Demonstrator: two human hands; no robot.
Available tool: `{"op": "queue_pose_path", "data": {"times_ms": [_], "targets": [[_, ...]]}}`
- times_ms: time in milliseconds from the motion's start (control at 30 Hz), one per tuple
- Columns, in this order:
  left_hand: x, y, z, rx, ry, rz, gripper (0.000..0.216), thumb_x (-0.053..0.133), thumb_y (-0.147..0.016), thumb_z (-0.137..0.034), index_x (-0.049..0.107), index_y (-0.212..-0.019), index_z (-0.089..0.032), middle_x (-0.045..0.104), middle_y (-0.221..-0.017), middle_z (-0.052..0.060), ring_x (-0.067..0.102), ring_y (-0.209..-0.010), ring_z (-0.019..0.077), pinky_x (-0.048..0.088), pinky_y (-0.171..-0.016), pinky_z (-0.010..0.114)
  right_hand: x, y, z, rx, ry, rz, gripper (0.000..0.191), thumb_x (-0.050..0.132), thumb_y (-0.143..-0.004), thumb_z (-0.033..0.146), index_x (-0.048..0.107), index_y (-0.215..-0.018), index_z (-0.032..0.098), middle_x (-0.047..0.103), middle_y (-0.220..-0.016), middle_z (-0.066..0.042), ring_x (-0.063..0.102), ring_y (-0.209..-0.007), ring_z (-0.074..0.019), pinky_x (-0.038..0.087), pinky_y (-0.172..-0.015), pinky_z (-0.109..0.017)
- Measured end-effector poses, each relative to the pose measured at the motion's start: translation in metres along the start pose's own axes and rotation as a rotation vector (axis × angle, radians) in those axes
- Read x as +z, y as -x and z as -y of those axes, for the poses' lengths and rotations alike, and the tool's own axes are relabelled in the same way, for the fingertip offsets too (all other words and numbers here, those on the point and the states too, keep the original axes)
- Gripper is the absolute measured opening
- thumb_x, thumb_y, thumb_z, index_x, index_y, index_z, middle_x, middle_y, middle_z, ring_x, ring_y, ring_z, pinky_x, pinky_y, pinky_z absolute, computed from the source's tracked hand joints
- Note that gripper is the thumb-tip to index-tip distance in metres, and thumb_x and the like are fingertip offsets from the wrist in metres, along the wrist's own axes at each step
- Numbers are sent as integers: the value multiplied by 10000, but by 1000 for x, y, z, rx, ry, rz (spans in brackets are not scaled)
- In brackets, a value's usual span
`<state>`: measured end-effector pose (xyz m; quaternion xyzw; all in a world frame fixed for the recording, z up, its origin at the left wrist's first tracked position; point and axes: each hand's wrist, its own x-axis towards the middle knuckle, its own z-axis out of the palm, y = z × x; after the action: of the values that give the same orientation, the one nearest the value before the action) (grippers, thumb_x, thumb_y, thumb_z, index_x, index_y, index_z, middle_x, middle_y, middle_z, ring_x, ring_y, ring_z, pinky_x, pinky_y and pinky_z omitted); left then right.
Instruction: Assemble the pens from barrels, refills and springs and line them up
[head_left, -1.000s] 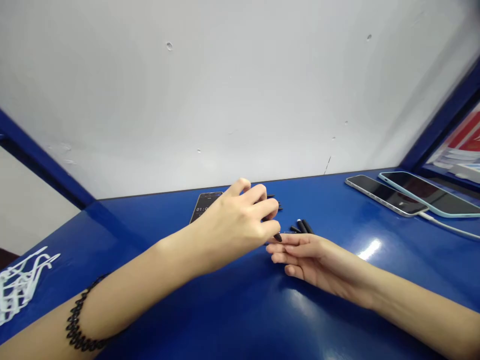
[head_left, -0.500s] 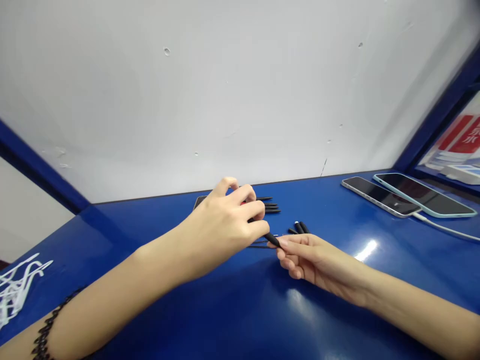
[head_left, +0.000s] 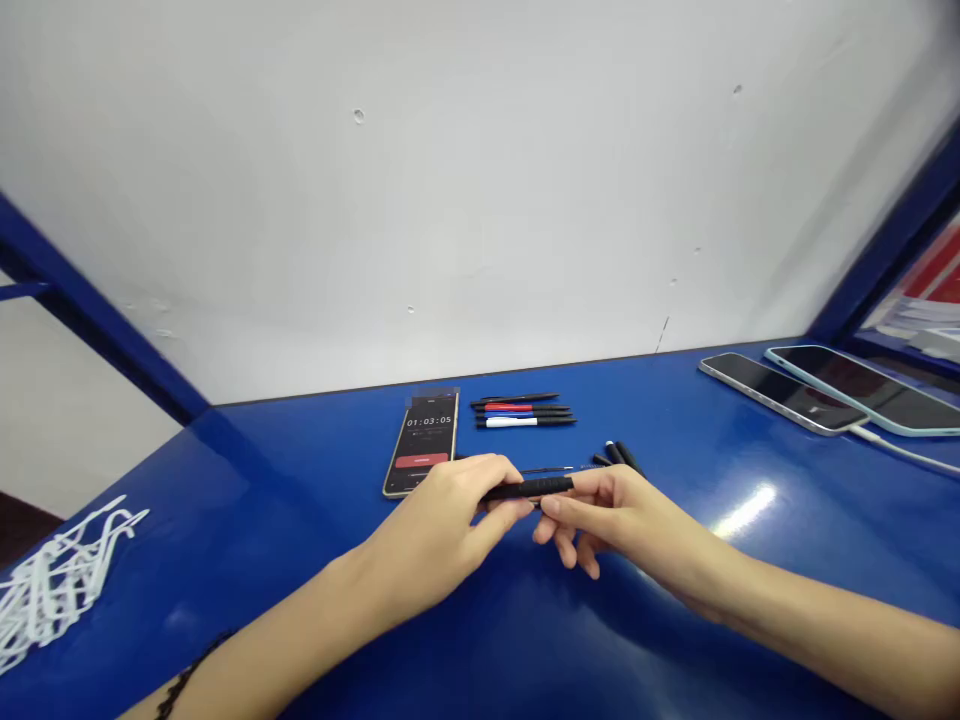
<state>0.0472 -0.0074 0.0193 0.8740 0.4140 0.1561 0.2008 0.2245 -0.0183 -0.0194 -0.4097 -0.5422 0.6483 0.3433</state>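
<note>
- Currently, a black pen barrel [head_left: 536,487] is being gripped by the left hand [head_left: 469,520], between thumb and fingers, and is being held almost level above the blue table [head_left: 420,620].
- Its right end is being met by the fingers of the right hand [head_left: 592,510]; whether they are being closed on it cannot be told.
- Behind the hands, a thin refill [head_left: 547,469] is being partly hidden.
- A row of pens [head_left: 525,408] is being left untouched farther back, beside a phone [head_left: 409,478] on which 01:03:05 is being displayed.
- Short black parts [head_left: 618,453] are being kept just beyond the right hand.
- Two more phones are being supported by the table at far right, a pile of white strips [head_left: 56,590] at far left.
</note>
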Motion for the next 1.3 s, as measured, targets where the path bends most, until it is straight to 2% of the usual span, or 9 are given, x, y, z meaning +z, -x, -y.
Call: {"op": "queue_pose_path", "data": {"times_ms": [167,333,467,667,800,933,1100,1167,1300], "targets": [[-6,12,20,-56,-49,-78,158,460,-825,-204,583,-730,-175,577,-667,-29,506,-595,101,348,-526,197,11,-24,4,-175,305,108,245,450,-830,299,620,-803,124,652,-738,-58,581,-552,-115,438,-442,-200],[-6,27,51,-133,-64,-88,135,488,-801,-177,620,-782,-201,638,-801,-20,567,-705,128,401,-610,209,0,-55,7,-369,522,-15,140,488,-804,238,543,-921,183,616,-686,-9,581,-659,-151,440,-602,-259],[2,26,61,-89,-168,-23,130,509,-791,-159,626,-798,-214,653,-811,-22,584,-760,150,411,-684,246,-8,-70,8,-461,695,-37,39,518,-782,204,557,-785,196,607,-755,-11,552,-715,-159,402,-671,-279],[11,18,61,-59,-372,-102,88,514,-785,-135,587,-769,-182,643,-825,3,574,-825,186,379,-711,305,-7,-87,1,-477,845,-10,94,545,-758,191,588,-678,168,578,-687,-8,514,-670,-151,376,-646,-265],[11,17,60,-83,-375,-131,87,515,-790,-173,554,-865,-191,623,-813,-2,567,-769,179,375,-665,301,-5,-95,-4,-446,860,15,112,547,-756,209,614,-685,155,576,-636,-6,509,-597,-143,376,-581,-254],[9,17,59,-109,-310,-161,99,511,-779,-174,542,-869,-203,609,-804,-15,563,-735,157,382,-656,278,-6,-95,-2,-450,836,16,132,527,-762,191,638,-697,162,609,-668,-18,532,-632,-154,391,-622,-271],[7,17,52,-231,27,-219,228,520,-774,-268,465,-989,-213,478,-654,-54,488,-605,115,395,-587,224,-6,-75,7,-479,714,-1,180,514,-781,193,600,-937,169,613,-823,-38,543,-739,-162,417,-692,-287],[9,20,43,-243,191,-164,294,524,-774,-292,417,-1037,-217,402,-620,-68,432,-560,97,386,-542,200,-2,-60,9,-468,637,68,257,544,-784,245,545,-1033,181,615,-838,-21,560,-749,-145,438,-670,-252],[19,29,18,-175,326,19,439,584,-741,-283,365,-1119,-243,458,-719,-46,450,-614,97,417,-564,199,4,-30,9,-324,328,183,169,543,-800,276,581,-927,172,617,-818,-15,551,-752,-131,429,-644,-224]]}}
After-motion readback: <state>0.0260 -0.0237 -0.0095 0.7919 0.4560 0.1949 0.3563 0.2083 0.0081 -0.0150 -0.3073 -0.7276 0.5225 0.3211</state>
